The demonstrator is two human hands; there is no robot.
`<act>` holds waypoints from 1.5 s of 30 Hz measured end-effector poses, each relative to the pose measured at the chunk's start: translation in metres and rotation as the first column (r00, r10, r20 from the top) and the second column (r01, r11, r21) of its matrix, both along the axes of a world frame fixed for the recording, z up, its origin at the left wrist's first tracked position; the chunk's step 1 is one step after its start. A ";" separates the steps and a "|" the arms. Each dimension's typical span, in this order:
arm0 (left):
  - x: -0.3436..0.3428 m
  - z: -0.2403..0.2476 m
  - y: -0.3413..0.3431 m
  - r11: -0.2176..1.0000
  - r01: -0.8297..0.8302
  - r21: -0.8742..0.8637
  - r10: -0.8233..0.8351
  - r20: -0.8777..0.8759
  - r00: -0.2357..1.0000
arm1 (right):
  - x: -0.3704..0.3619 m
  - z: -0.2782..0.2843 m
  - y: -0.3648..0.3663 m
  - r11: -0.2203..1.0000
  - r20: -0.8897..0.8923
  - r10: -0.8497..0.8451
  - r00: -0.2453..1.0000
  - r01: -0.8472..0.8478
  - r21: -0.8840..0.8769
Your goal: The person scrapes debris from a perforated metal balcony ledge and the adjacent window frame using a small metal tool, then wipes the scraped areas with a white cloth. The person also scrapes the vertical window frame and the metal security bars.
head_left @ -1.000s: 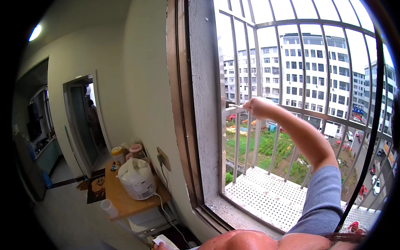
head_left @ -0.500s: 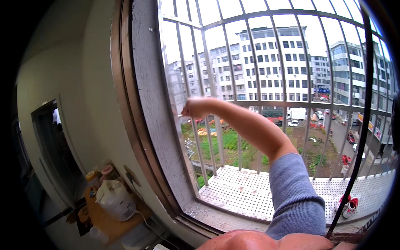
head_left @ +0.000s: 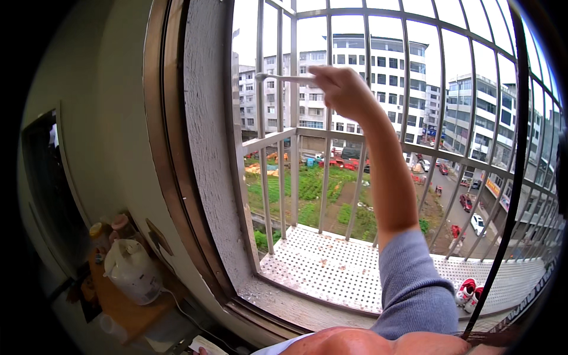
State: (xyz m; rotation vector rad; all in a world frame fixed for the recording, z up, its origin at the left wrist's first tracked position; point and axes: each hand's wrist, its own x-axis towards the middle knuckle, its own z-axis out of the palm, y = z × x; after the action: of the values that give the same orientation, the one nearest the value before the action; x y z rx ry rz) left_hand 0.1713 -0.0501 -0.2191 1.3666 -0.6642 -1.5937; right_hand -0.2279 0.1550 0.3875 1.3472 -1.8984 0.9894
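My right hand (head_left: 346,89) is raised outside the window frame, the arm stretched out in a grey sleeve. Its fingers are closed on a thin pale stick (head_left: 290,78) with a small rounded grey tip. The stick points left, and its tip overlaps a vertical bar of the metal window grille (head_left: 294,106); whether they touch I cannot tell. Motion blurs the hand slightly. A small skin-coloured bit (head_left: 204,351) at the lower edge may be my left hand; its fingers are not clear, beside a white thing I cannot make out.
A white perforated ledge (head_left: 331,266) lies inside the grille, with red-and-white shoes (head_left: 467,293) at its right. A black cord (head_left: 513,177) hangs at right. Indoors, a wooden table (head_left: 112,307) holds a white plastic bag (head_left: 133,272) and jars. The window frame (head_left: 177,148) stands between.
My right hand has risen and moved right from low by the left side bars, and the stick now shows lengthwise. The view has shifted a little toward the right.
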 end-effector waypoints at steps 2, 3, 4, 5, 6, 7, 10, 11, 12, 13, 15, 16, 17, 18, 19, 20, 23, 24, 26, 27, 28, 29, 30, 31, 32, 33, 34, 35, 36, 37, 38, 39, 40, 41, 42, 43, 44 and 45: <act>0.004 0.005 0.003 0.998 -0.013 0.067 0.014 -0.017 1.000 | 0.007 -0.045 0.026 0.982 0.202 0.140 0.969 -0.109 -0.157; 0.002 0.010 0.003 0.996 -0.006 0.087 0.010 -0.045 0.999 | 0.011 -0.067 0.041 0.969 0.294 0.196 0.935 -0.139 -0.203; -0.006 0.018 0.004 0.999 0.040 0.017 -0.039 -0.036 0.999 | 0.004 -0.091 0.056 0.931 0.315 0.301 0.900 -0.207 -0.300; -0.007 0.018 0.006 0.996 0.079 -0.052 -0.080 -0.016 0.997 | -0.009 -0.120 0.063 0.878 0.331 0.410 0.850 -0.269 -0.396; -0.003 0.004 -0.005 0.843 0.090 -0.530 -0.042 0.102 0.994 | -0.013 -0.147 0.064 0.789 0.410 0.570 0.712 -0.335 -0.515; 0.001 -0.012 -0.016 0.479 0.090 -0.873 0.067 0.138 0.988 | -0.014 -0.172 0.064 0.683 0.450 0.708 0.544 -0.363 -0.634; -0.014 0.015 -0.035 0.867 -0.009 -0.499 -0.030 -0.070 0.997 | -0.020 -0.245 0.066 0.488 0.468 0.873 0.140 -0.272 -0.830; -0.015 0.033 -0.030 0.858 0.055 -0.510 -0.065 -0.002 0.998 | -0.027 -0.271 0.066 0.458 0.473 0.881 0.002 -0.253 -0.852; -0.019 0.050 -0.019 0.877 0.055 -0.477 -0.077 -0.026 0.997 | -0.029 -0.292 0.066 0.494 0.519 0.851 -0.083 -0.211 -0.843; -0.020 0.052 -0.018 0.871 0.071 -0.486 -0.101 -0.034 0.994 | -0.028 -0.308 0.068 0.531 0.554 0.816 -0.163 -0.168 -0.831; -0.010 0.051 -0.016 0.860 0.075 -0.505 -0.110 -0.040 0.993 | -0.021 -0.335 0.063 0.588 0.609 0.735 -0.297 -0.168 -0.791; -0.003 0.043 -0.016 0.863 0.047 -0.504 -0.073 -0.032 0.997 | -0.020 -0.345 0.065 0.690 0.701 0.646 -0.302 -0.161 -0.705; 0.003 0.036 -0.015 0.872 0.015 -0.490 -0.041 -0.042 0.998 | -0.021 -0.351 0.071 0.797 0.824 0.514 -0.239 -0.222 -0.562; 0.010 0.030 -0.015 0.880 -0.016 -0.476 -0.010 -0.052 0.999 | -0.022 -0.352 0.078 0.881 0.908 0.395 -0.137 -0.223 -0.417; 0.016 0.025 -0.008 0.892 -0.031 -0.451 0.010 -0.051 0.999 | -0.025 -0.356 0.090 0.948 0.968 0.249 -0.041 -0.194 -0.252; 0.019 0.023 -0.002 0.896 0.015 -0.443 0.003 0.040 0.999 | -0.037 -0.363 0.106 0.973 0.987 0.162 0.021 -0.171 -0.157; 0.014 0.028 0.017 0.928 -0.037 -0.371 0.040 0.000 0.999 | -0.059 -0.379 0.142 0.950 0.902 -0.312 0.297 0.081 0.302; 0.021 0.015 0.012 0.932 0.021 -0.362 -0.018 0.011 1.000 | -0.063 -0.389 0.149 0.888 0.778 -0.449 0.440 0.123 0.443; 0.020 0.017 0.016 0.933 0.036 -0.357 -0.032 0.017 0.999 | -0.060 -0.407 0.160 0.705 0.419 -0.626 0.657 0.247 0.665; 0.017 0.018 0.016 0.934 0.044 -0.354 -0.040 0.020 0.999 | -0.062 -0.414 0.160 0.632 0.343 -0.658 0.670 0.244 0.736; 0.013 0.016 0.013 0.940 0.029 -0.340 -0.027 0.011 1.000 | -0.065 -0.420 0.159 0.573 0.290 -0.686 0.667 0.248 0.781; 0.016 0.008 0.006 0.944 0.069 -0.321 -0.075 -0.006 0.997 | -0.067 -0.426 0.155 0.508 0.237 -0.708 0.666 0.247 0.825; 0.019 0.011 0.005 0.944 0.067 -0.323 -0.060 0.030 0.998 | -0.063 -0.426 0.145 0.512 0.251 -0.713 0.655 0.242 0.824; 0.016 0.019 0.006 0.944 0.069 -0.323 -0.051 0.063 0.997 | -0.059 -0.421 0.138 0.512 0.261 -0.722 0.641 0.241 0.824; 0.013 0.032 0.009 0.946 0.089 -0.311 -0.050 0.131 0.990 | -0.060 -0.417 0.134 0.468 0.248 -0.737 0.629 0.210 0.858; 0.008 0.043 0.012 0.946 0.105 -0.306 -0.048 0.187 0.981 | -0.059 -0.413 0.131 0.429 0.232 -0.748 0.621 0.187 0.884; 0.004 0.045 0.012 0.948 0.085 -0.306 -0.043 0.139 0.989 | -0.059 -0.407 0.124 0.426 0.207 -0.740 0.640 0.208 0.881; 0.005 0.046 0.012 0.951 0.090 -0.295 -0.050 0.141 0.989 | -0.059 -0.405 0.120 0.423 0.182 -0.731 0.658 0.227 0.877; 0.008 0.049 0.013 0.954 0.095 -0.284 -0.056 0.143 0.988 | -0.061 -0.417 0.119 0.434 0.166 -0.720 0.674 0.250 0.866; 0.006 0.050 0.013 0.956 0.096 -0.278 -0.061 0.132 0.989 | -0.066 -0.424 0.120 0.446 0.163 -0.704 0.691 0.252 0.859; 0.005 0.040 0.008 0.955 0.049 -0.291 -0.025 0.086 0.996 | -0.073 -0.428 0.118 0.459 0.158 -0.686 0.710 0.255 0.851; 0.010 0.032 0.005 0.953 0.070 -0.294 -0.031 0.135 0.990 | -0.077 -0.433 0.119 0.472 0.153 -0.670 0.727 0.257 0.844; 0.009 0.024 0.000 0.950 0.091 -0.300 -0.040 0.173 0.984 | -0.077 -0.430 0.118 0.450 0.151 -0.671 0.726 0.236 0.861; 0.005 0.017 -0.004 0.944 0.110 -0.312 -0.048 0.201 0.978 | -0.073 -0.422 0.115 0.430 0.163 -0.694 0.701 0.222 0.875; -0.003 0.011 -0.007 0.951 0.090 -0.295 -0.039 0.175 0.984 | -0.073 -0.420 0.119 0.463 0.188 -0.688 0.701 0.225 0.857; -0.015 0.003 -0.010 0.958 0.080 -0.276 -0.043 0.139 0.989 | -0.079 -0.420 0.129 0.483 0.200 -0.687 0.699 0.233 0.844; -0.023 -0.015 -0.016 0.953 0.118 -0.278 -0.078 0.150 0.986 | -0.080 -0.416 0.132 0.461 0.187 -0.701 0.688 0.239 0.855; -0.013 -0.035 -0.026 0.950 0.114 -0.290 -0.068 0.165 0.984 | -0.085 -0.416 0.117 0.517 0.251 -0.697 0.672 0.229 0.825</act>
State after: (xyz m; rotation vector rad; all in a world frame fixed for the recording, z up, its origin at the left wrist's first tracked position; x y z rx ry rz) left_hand 0.1584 -0.0763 -0.2542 1.2532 -1.0315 -1.3991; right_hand -0.3124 0.2718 -0.0283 0.7443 -3.1647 0.2642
